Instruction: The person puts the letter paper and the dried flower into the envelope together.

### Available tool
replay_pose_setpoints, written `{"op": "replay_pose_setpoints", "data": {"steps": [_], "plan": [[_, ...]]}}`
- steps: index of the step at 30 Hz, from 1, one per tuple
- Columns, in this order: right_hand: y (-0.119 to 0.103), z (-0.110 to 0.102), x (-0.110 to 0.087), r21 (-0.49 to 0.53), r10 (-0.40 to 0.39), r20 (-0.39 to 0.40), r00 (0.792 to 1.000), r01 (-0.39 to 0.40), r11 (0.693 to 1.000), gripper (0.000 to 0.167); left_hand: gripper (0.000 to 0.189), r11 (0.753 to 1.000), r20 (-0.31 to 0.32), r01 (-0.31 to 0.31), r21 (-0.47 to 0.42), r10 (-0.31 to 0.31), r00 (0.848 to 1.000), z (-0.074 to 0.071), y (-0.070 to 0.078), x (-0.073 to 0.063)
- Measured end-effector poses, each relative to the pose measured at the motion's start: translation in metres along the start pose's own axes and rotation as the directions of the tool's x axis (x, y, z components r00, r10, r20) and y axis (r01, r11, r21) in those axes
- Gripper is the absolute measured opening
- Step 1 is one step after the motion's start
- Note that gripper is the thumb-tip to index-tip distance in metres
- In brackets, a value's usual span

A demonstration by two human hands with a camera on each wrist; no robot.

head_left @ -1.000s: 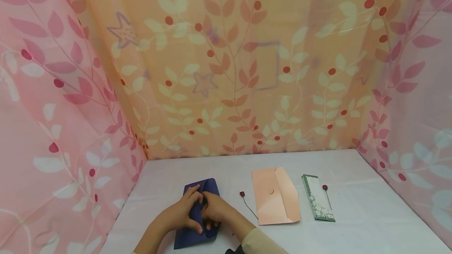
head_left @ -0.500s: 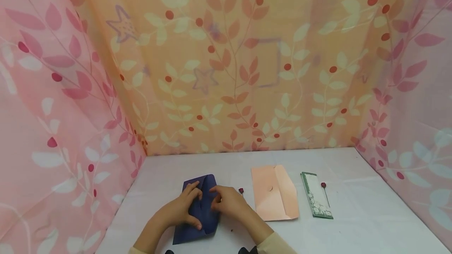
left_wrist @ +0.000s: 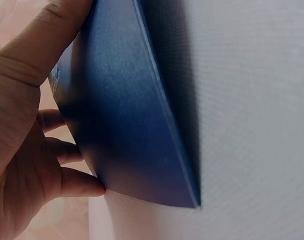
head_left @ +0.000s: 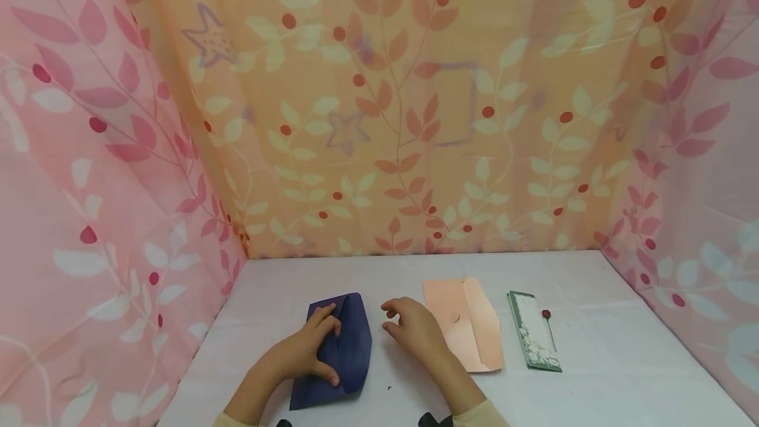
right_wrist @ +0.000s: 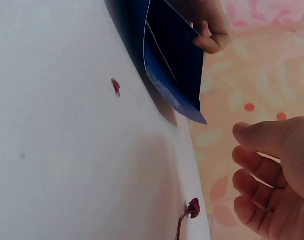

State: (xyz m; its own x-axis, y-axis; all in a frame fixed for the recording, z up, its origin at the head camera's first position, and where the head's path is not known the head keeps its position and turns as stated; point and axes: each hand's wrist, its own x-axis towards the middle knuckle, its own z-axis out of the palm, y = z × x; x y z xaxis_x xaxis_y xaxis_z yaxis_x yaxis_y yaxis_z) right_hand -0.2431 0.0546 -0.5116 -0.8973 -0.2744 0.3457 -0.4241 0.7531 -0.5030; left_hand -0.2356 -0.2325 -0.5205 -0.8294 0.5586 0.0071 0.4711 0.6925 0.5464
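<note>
Navy envelope [head_left: 354, 354] pinched by left hand [head_left: 305, 348], interior dark; right hand [head_left: 416, 329] loosely spread; rose [right_wrist: 193, 207], stem cropped.

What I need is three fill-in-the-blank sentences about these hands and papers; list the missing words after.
1. The left hand touches the dark blue envelope, while the right hand holds ____.
2. In the head view, the white card is edged in ____.
3. In the head view, the peach envelope lies on the card's ____ side.

Missing words: nothing; green; left.
</note>
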Motion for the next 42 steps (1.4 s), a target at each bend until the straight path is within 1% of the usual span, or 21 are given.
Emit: {"op": "replay_pose_setpoints", "data": {"steps": [6, 8, 11, 15, 18, 26, 32, 36, 42], "plan": [[0.009, 0.002, -0.001, -0.056, -0.048, -0.042, 0.998, 0.046, 0.997, 0.028, 0.080, 1.000, 0.007, 0.006, -0.013, -0.006, 1.000, 0.000, 0.003, -0.002], [0.013, 0.004, -0.001, -0.074, -0.053, -0.061, 0.997, 0.048, 0.996, 0.027, 0.081, 1.000, 0.009, 0.011, -0.008, -0.011, 1.000, 0.000, 0.002, -0.003], [0.020, 0.006, -0.001, -0.106, -0.040, -0.093, 0.995, 0.030, 0.994, 0.026, 0.080, 1.000, 0.009, 0.017, -0.001, -0.017, 1.000, 0.001, 0.001, -0.004], [0.028, 0.008, -0.003, -0.130, 0.015, -0.116, 0.993, -0.030, 0.991, 0.027, 0.080, 1.000, 0.008, 0.014, -0.012, -0.013, 1.000, 0.001, -0.001, -0.004], [0.032, 0.008, -0.005, -0.126, 0.063, -0.110, 0.992, -0.077, 0.989, 0.030, 0.080, 1.000, 0.002, 0.006, -0.020, -0.006, 1.000, 0.001, -0.001, -0.004], [0.041, 0.010, -0.009, -0.127, 0.119, -0.065, 0.991, -0.127, 0.984, 0.035, 0.080, 1.000, 0.008, 0.009, -0.015, -0.009, 1.000, 0.005, -0.001, -0.004], [0.045, 0.008, -0.011, -0.128, 0.125, -0.049, 0.991, -0.131, 0.983, 0.034, 0.079, 1.000, 0.004, 0.003, -0.009, -0.003, 1.000, 0.006, -0.004, -0.001], [0.047, 0.012, -0.010, -0.126, 0.131, -0.043, 0.991, -0.135, 0.983, 0.030, 0.078, 1.000, 0.003, -0.003, -0.007, 0.003, 1.000, 0.005, -0.003, -0.001], [0.050, 0.017, -0.009, -0.117, 0.132, -0.054, 0.990, -0.137, 0.984, 0.021, 0.079, 1.000, 0.010, 0.000, -0.004, 0.000, 1.000, 0.002, -0.002, -0.001]]}}
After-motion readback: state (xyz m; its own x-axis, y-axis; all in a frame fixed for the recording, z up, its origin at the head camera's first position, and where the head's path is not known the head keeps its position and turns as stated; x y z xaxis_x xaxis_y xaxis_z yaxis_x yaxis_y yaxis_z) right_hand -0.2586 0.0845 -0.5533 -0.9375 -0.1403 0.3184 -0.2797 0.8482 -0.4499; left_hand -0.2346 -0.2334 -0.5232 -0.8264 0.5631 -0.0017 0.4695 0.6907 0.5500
